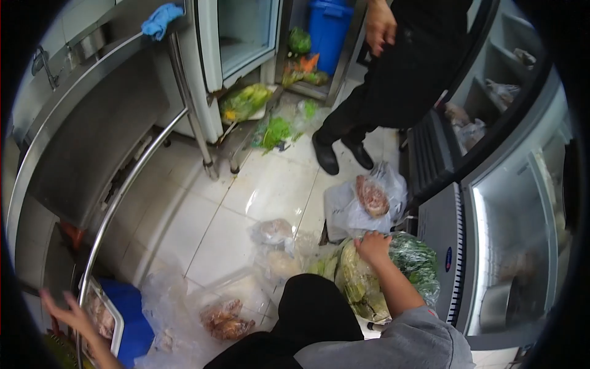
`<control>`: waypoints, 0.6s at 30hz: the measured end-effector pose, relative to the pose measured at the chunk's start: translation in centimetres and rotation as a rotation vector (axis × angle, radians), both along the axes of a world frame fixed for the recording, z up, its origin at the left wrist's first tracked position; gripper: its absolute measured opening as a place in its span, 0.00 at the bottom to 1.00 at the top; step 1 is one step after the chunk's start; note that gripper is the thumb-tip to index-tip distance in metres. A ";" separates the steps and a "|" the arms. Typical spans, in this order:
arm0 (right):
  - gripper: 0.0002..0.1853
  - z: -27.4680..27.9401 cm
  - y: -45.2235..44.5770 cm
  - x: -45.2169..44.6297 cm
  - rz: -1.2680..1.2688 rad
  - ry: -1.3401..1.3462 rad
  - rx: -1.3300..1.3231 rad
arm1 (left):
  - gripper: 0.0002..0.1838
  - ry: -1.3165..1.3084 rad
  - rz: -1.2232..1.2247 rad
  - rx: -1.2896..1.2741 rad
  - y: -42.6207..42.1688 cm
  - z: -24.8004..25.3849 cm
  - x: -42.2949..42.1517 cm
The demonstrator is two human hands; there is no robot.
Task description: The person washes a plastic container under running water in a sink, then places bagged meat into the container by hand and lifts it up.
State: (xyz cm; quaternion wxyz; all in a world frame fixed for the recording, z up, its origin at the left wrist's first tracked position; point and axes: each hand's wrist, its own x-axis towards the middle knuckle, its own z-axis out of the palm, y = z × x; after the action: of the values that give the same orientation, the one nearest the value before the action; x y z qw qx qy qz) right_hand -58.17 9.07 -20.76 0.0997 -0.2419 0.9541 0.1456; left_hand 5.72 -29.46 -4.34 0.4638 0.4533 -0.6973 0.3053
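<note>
My right hand [373, 248] is on top of a plastic-wrapped pale leafy vegetable that looks like cabbage [356, 284], fingers curled over its upper end. Right beside it is a bundle of dark green leaves [415, 264] in clear wrap. My left hand [66, 315] is raised at the lower left with its fingers spread, near the steel rail [92, 249], and holds nothing. Below and right of that hand are a white-rimmed tray [110, 302] with pieces of meat and a blue container [131, 317]. Bagged meat [227, 320] lies on the floor by my knee.
Another person in dark trousers [393, 92] stands ahead. Bagged meat [373, 197] lies near their shoes. An open fridge [516, 246] is on the right, a steel table [92, 141] on the left. Loose greens [276, 132] and a blue bin [329, 40] are farther back.
</note>
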 end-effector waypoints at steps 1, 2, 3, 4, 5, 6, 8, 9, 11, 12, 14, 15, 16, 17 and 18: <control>0.29 0.3 0.3 0.1 0.022 -0.008 -0.021 | 0.27 0.091 -0.215 0.163 1.2 -4.6 -2.2; 0.27 -0.2 0.6 -0.2 0.070 -0.024 -0.058 | 0.27 -0.108 -0.061 0.210 2.8 -9.7 -3.7; 0.26 -0.9 0.7 -0.6 0.113 -0.031 -0.092 | 0.25 -0.191 -0.161 0.337 5.6 -11.8 -6.7; 0.26 -1.5 0.9 -0.4 0.155 0.033 -0.115 | 0.25 0.018 -0.390 0.569 7.9 -15.0 -8.4; 0.26 -1.4 0.4 -0.3 0.204 0.094 -0.132 | 0.26 0.010 -0.322 0.695 10.2 -18.1 -9.4; 0.26 0.5 -0.6 0.5 0.192 0.076 -0.211 | 0.35 0.022 -0.257 0.748 12.4 -19.8 -11.0; 0.26 4.4 -2.8 2.4 0.181 0.082 -0.286 | 0.27 0.446 -0.621 0.915 9.8 -31.2 -10.3; 0.27 6.0 -4.0 3.0 0.220 0.100 -0.371 | 0.27 0.721 -0.393 1.412 12.8 -35.5 -6.5; 0.26 8.2 -6.8 4.1 0.308 0.135 -0.510 | 0.28 1.163 -0.437 1.633 15.0 -30.9 -8.9; 0.26 9.1 -8.4 4.6 0.352 0.154 -0.563 | 0.29 1.330 -0.499 1.685 15.4 -30.7 -9.7; 0.27 11.6 -11.9 7.6 0.453 0.126 -0.648 | 0.30 1.539 -0.584 1.755 16.2 -29.6 -10.6; 0.27 12.4 -13.6 9.5 0.506 0.109 -0.679 | 0.30 1.601 -0.616 1.772 16.3 -29.2 -10.7; 0.27 12.8 -15.0 11.4 0.560 0.089 -0.711 | 0.31 1.643 -0.641 1.784 16.5 -29.1 -10.3; 0.27 12.7 -16.3 13.4 0.604 0.066 -0.716 | 0.31 1.659 -0.657 1.787 16.5 -28.9 -10.2; 0.27 12.5 -17.4 15.0 0.650 0.041 -0.721 | 0.32 1.687 -0.658 1.794 16.5 -28.4 -10.0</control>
State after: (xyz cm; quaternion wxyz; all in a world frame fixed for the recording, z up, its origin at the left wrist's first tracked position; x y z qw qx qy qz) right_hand -43.12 -8.36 -8.29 -0.0600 -0.5435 0.8206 -0.1660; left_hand -4.31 -12.92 -32.78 0.3469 0.4657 -0.2271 -0.7818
